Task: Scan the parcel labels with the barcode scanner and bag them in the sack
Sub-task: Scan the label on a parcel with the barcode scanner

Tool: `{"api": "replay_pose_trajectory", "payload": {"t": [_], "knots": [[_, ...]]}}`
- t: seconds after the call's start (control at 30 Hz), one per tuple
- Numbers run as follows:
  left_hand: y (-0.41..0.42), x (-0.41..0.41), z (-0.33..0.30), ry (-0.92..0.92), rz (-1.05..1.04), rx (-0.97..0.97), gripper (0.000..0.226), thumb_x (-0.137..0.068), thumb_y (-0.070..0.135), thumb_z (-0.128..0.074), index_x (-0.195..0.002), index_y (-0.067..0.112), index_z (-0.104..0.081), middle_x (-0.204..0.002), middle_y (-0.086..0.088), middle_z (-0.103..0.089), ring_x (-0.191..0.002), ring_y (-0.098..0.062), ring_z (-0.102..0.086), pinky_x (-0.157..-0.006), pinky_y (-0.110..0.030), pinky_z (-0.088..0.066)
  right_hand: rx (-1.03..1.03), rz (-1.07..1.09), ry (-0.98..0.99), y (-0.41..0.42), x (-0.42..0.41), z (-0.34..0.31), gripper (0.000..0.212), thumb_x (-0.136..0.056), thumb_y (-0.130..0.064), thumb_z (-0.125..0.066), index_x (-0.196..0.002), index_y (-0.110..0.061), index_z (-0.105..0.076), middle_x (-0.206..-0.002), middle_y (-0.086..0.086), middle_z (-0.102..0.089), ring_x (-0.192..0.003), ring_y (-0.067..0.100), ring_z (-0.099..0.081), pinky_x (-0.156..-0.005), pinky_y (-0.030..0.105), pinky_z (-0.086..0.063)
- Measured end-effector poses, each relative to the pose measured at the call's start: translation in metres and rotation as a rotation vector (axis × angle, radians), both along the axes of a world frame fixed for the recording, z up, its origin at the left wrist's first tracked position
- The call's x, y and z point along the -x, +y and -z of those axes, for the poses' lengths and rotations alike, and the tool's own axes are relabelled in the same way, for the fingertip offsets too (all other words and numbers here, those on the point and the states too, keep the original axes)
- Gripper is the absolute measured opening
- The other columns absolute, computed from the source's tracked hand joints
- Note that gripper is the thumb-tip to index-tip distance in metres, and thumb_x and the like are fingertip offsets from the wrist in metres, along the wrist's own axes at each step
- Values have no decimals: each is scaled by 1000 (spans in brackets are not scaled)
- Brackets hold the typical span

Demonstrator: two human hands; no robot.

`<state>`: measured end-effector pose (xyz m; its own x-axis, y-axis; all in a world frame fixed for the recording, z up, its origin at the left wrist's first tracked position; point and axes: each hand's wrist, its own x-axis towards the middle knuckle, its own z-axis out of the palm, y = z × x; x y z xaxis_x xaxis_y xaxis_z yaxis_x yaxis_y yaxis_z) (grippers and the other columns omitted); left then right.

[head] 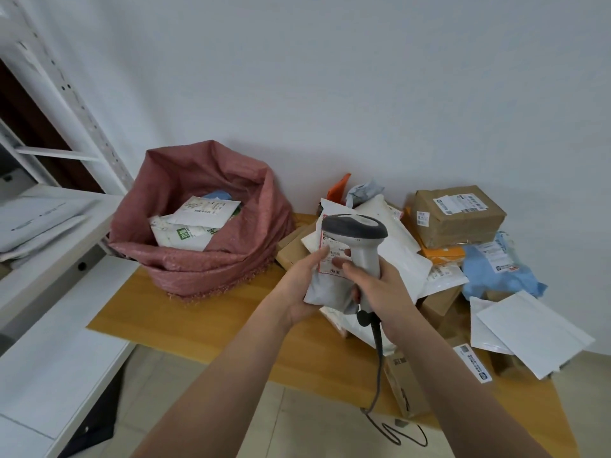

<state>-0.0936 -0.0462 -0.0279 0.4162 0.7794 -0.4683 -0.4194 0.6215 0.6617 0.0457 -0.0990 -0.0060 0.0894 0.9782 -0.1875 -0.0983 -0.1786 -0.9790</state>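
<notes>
Our right hand (380,285) has its grip wrapped round the barcode scanner (355,241), head tipped down over the label (332,256), while our left hand (305,279) grips the grey parcel (325,285) from the side, thumb flattening the label, probably so it reads clean. It's up above the worktop (198,319), sack (201,219) gaping open to the left, pile of parcels (456,246) waiting on the right.
</notes>
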Motion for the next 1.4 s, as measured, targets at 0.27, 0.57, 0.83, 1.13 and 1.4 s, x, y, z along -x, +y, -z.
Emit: {"api": "replay_pose_trajectory", "payload": {"t": [0.27,0.57,0.83,1.13,1.4], "knots": [[14,43,4,31,-340,-47,29,-102,16,-45,-130,16,-55,-122,-10,-68,-103,-28,-69,-72,-45,-60,-46,-56,-261,15,-7,-16,9,-96,-28,-60,-99,-21,-56,-84,1,-70,-57,10,-53,-59,20,-48],[18,88,7,122,-548,-87,31,-102,3,-39,-128,14,-53,-130,-10,-62,-104,-25,-65,-79,-42,-54,-147,-323,-439,14,14,-40,18,-92,-38,-63,-84,-24,-55,-62,-6,-57,-47,3,-55,-51,9,-44],[15,117,6,151,-636,-56,30,-103,3,-39,-128,10,-52,-126,-12,-62,-103,-26,-64,-75,-41,-53,-263,-397,-538,10,36,-54,19,-91,-40,-64,-80,-33,-50,-68,-11,-56,-55,6,-55,-58,14,-46],[18,136,11,166,-663,2,25,-102,2,-42,-118,14,-56,-119,-9,-65,-96,-23,-65,-69,-41,-54,-256,-384,-500,12,48,-63,18,-91,-39,-64,-82,-32,-50,-70,-9,-56,-59,8,-56,-62,18,-48],[26,150,12,157,-646,14,29,-100,3,-45,-125,14,-54,-117,-8,-67,-97,-23,-66,-60,-38,-58,-157,-396,-386,18,63,-57,19,-92,-36,-64,-80,-25,-54,-47,-13,-53,-44,1,-53,-51,11,-44]]}}
